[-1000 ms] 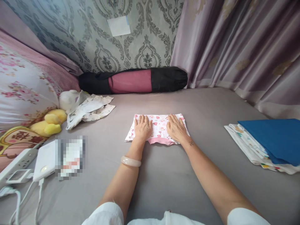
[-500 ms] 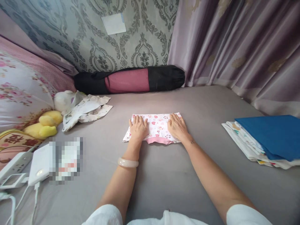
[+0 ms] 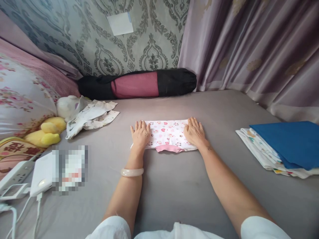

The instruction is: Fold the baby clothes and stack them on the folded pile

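A folded white garment (image 3: 166, 132) with pink and red prints lies on the grey bed sheet (image 3: 169, 192) in front of me. Its pink trimmed edge, like a neckline, faces me. My left hand (image 3: 141, 134) rests flat on the garment's left end, fingers spread and pointing away. On the opposite end my right hand (image 3: 195, 132) lies flat as well, its fingers stretched out. Neither hand grips the cloth. The garment's corners are partly hidden under the palms. A pale bangle (image 3: 132, 172) circles my left wrist.
At right is a folded stack with blue cloth (image 3: 289, 142) on top. A crumpled patterned cloth (image 3: 94, 116) and a yellow plush toy (image 3: 50, 132) sit at left, near a white box (image 3: 43, 172), a power strip (image 3: 16, 174) and cables. A black and pink roll bag (image 3: 137, 84) lies along the wall.
Both hands have slid outward, the left one leftward and the right one rightward, toward the garment's ends. More of the print shows between them, and the cloth looks flatter.
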